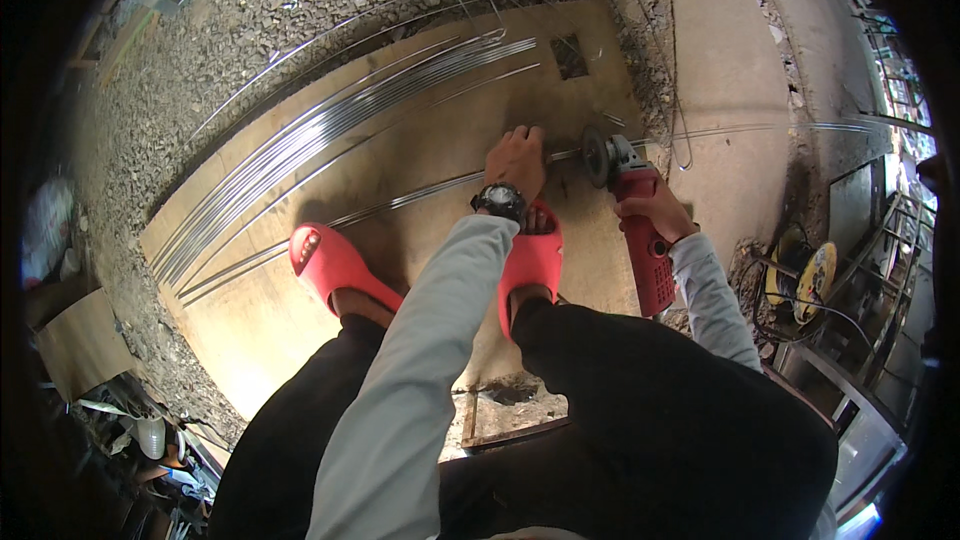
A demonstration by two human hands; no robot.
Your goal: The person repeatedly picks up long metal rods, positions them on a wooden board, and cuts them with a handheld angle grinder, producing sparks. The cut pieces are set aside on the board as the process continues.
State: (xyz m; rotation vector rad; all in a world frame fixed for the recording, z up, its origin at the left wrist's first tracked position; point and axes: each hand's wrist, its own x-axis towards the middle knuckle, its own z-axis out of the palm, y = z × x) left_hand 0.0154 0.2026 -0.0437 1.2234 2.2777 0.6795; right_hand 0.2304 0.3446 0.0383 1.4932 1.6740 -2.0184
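My left hand (516,162), a watch on its wrist, is closed over a pair of thin metal rods (420,194) lying across the plywood board (395,255). Wrapped round the body of a red angle grinder (650,265) is my right hand (655,208). The grinder's dark disc (597,156) stands upright at the rods, a short way right of my left hand. Whether the disc touches them or spins, I cannot tell. My feet, in red slides (345,265), are at the near side of the rods, the right one just below my left hand.
A bundle of shiny rods (330,125) lies on the board's far left, with bent wire beyond it. Gravel (200,90) borders the board on the left, concrete (740,60) on the right. A yellow cable reel (815,280) and metal frames (870,370) stand at the right.
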